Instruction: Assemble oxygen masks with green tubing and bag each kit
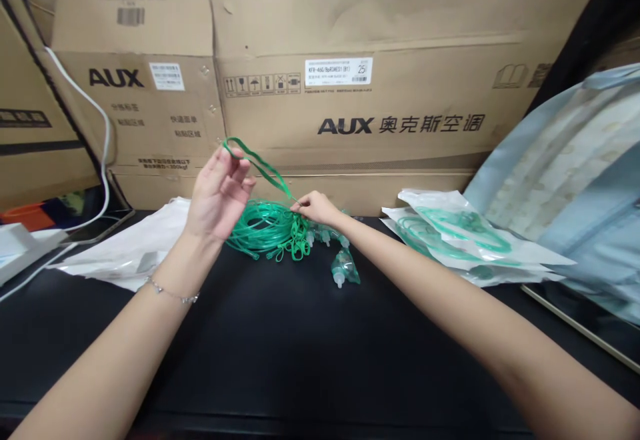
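A green strap [281,183] is held in a slant between the two hands, above the worktop [250,333]. Its upper, looped end is pinched between the thumb and index finger of the left hand [217,197], the other fingers being loosely curled. Its lower end is gripped at the closed fingertips of the right hand [317,207]. Beneath, coiled green tubing [257,230] is positioned beside bunched green loops [300,243]. A clear green mask [346,268] is located nearer the front edge. Flat packets [450,227] are stacked at the right.
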`<action>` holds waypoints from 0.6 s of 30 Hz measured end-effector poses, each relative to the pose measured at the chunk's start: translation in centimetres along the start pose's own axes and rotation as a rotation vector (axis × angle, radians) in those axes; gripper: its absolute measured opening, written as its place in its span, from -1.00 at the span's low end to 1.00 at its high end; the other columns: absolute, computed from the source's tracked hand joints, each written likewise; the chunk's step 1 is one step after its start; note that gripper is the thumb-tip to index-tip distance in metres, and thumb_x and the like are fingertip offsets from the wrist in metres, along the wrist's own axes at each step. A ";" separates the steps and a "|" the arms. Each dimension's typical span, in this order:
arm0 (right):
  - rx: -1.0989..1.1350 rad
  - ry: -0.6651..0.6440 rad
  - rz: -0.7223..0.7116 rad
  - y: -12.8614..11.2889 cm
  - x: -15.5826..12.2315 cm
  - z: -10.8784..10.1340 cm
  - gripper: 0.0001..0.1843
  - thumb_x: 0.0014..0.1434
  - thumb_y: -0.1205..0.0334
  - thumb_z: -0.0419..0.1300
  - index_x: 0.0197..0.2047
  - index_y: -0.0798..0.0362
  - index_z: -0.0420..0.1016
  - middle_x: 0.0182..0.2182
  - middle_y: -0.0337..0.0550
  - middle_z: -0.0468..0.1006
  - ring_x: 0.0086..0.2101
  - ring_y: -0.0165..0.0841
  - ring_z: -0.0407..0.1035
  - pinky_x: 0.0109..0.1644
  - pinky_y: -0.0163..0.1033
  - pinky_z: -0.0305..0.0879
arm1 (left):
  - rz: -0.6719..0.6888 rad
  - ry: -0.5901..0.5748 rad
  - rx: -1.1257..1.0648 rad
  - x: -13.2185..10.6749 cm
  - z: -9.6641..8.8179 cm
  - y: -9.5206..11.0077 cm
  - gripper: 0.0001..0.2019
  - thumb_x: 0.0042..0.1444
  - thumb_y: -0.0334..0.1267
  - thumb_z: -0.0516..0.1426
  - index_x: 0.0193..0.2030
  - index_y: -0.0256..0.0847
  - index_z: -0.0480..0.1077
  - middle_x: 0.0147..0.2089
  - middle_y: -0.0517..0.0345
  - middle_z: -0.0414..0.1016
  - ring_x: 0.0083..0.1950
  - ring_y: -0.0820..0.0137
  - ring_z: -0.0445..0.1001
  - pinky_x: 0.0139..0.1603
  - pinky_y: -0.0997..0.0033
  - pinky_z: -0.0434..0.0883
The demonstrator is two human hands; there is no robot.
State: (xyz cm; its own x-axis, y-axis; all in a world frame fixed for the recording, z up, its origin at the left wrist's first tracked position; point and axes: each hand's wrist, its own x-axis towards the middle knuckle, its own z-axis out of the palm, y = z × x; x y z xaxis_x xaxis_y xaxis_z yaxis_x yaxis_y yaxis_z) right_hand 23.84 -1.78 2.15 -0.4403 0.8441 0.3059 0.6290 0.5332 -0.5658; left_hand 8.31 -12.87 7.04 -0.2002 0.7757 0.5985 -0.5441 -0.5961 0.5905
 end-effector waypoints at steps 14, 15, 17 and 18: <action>0.332 -0.007 0.136 0.9 -0.2 -2.0 -0.77 0.13 0.24 0.09 -0.43 0.18 0.50 -0.78 -0.35 0.27 -0.78 -0.59 0.08 -0.71 -0.46 -0.04 | -0.133 -0.088 -0.233 -0.9 0.4 0.5 -0.76 0.20 -0.40 -0.06 -0.46 -0.21 0.32 -0.50 0.30 0.36 -0.51 0.66 0.33 -0.50 0.67 0.28; 0.376 0.006 0.131 0.7 -0.6 -2.4 -0.76 0.16 0.25 0.05 -0.35 0.17 0.50 -0.72 -0.31 0.34 -0.75 -0.59 0.12 -0.70 -0.46 -0.02 | -0.165 -0.105 -0.207 -1.1 0.4 0.1 -0.80 0.16 -0.40 -0.03 -0.46 -0.21 0.32 -0.51 0.29 0.34 -0.52 0.64 0.33 -0.50 0.66 0.29; 0.464 0.042 0.106 0.5 -1.8 -3.3 -0.75 0.19 0.27 -0.01 -0.19 0.13 0.45 -0.49 -0.19 0.49 -0.64 -0.57 0.27 -0.65 -0.47 0.08 | -0.249 -0.192 -0.170 -1.4 0.4 -0.5 -0.90 0.06 -0.35 0.09 -0.47 -0.22 0.30 -0.55 0.31 0.27 -0.55 0.63 0.30 -0.50 0.64 0.30; 0.535 0.061 0.081 0.5 -2.6 -3.9 -0.75 0.18 0.30 -0.01 -0.12 0.10 0.41 -0.35 -0.14 0.52 -0.53 -0.55 0.36 -0.58 -0.47 0.17 | -0.293 -0.261 -0.155 -1.6 0.4 -0.9 -0.89 -0.01 -0.32 0.15 -0.48 -0.23 0.30 -0.58 0.33 0.23 -0.58 0.63 0.28 -0.51 0.63 0.31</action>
State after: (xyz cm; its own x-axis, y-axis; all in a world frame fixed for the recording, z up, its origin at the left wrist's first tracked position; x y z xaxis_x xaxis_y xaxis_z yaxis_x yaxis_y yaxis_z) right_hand 27.83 -3.47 4.08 -0.3559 0.8915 0.2804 0.2385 0.3767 -0.8951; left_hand 9.44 -13.68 5.74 0.1833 0.8171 0.5465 -0.6675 -0.3047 0.6794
